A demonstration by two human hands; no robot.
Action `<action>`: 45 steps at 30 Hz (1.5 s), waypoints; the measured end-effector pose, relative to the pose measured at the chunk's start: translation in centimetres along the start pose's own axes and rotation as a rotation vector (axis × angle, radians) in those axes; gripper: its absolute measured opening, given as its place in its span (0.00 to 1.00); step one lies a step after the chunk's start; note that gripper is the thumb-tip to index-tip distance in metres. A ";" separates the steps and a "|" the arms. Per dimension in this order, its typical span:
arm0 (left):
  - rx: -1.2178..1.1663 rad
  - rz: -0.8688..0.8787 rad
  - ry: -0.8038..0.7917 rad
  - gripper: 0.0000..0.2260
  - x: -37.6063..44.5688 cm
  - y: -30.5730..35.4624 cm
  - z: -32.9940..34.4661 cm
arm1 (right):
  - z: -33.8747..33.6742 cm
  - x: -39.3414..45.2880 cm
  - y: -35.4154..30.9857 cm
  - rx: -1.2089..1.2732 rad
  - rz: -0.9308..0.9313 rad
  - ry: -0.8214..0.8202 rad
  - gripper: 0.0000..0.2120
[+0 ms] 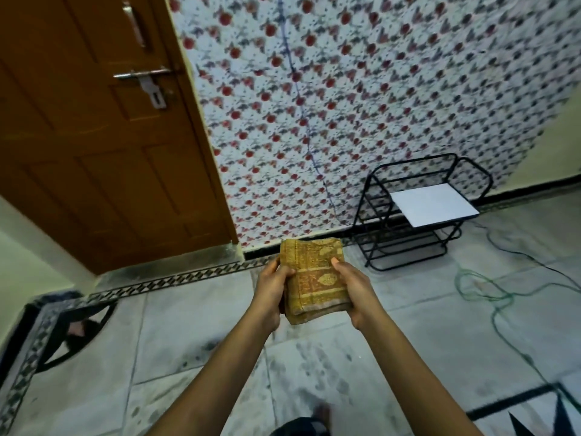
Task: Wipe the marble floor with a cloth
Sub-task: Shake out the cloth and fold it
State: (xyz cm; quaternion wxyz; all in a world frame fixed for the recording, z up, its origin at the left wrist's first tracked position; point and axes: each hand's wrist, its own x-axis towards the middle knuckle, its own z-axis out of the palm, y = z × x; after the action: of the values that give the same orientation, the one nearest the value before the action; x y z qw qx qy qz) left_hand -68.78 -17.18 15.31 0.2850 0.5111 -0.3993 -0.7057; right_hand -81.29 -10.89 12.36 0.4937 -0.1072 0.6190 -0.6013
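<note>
Both hands are up in front, well above the floor (pixel 201 335), holding a folded cloth (pixel 314 278) between them. It's mustard yellow with a brownish printed band and a leaf motif. The left hand (pixel 271 294) grips its left edge with the thumb over the top, and the right hand (pixel 353 292) clasps the right edge, thumb lying on the fabric too.

The marble below is pale and pretty grubby, with dark smudgy marks all over the slabs near the bottom middle, plus a black patterned border running along the wall side. A brown door (pixel 94 130) stands on the left, floral wallpaper (pixel 361 89) beside it. A black wire rack (pixel 415 215) with a white board on it sits against the wall, and a green cable (pixel 481 287) snakes across the floor on the right.
</note>
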 end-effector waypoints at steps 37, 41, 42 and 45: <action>-0.030 -0.199 -0.064 0.14 39.0 4.0 61.9 | -43.6 47.5 -32.9 -0.040 -0.002 0.086 0.10; -0.098 -0.257 -0.016 0.13 43.7 3.3 66.0 | -46.9 53.3 -34.1 -0.006 0.097 0.066 0.11; -0.116 -0.269 -0.009 0.12 44.8 3.1 66.8 | -47.6 54.7 -34.3 -0.005 0.111 0.066 0.12; -0.156 -0.280 -0.009 0.11 48.2 1.9 69.2 | -49.5 59.0 -34.8 -0.056 0.121 0.051 0.12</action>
State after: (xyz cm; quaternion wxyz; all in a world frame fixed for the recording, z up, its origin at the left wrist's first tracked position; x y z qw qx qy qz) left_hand -149.68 -38.44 4.12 0.2207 0.5348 -0.2697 -0.7698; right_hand -162.83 -30.98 3.12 0.5102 -0.0680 0.6534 -0.5551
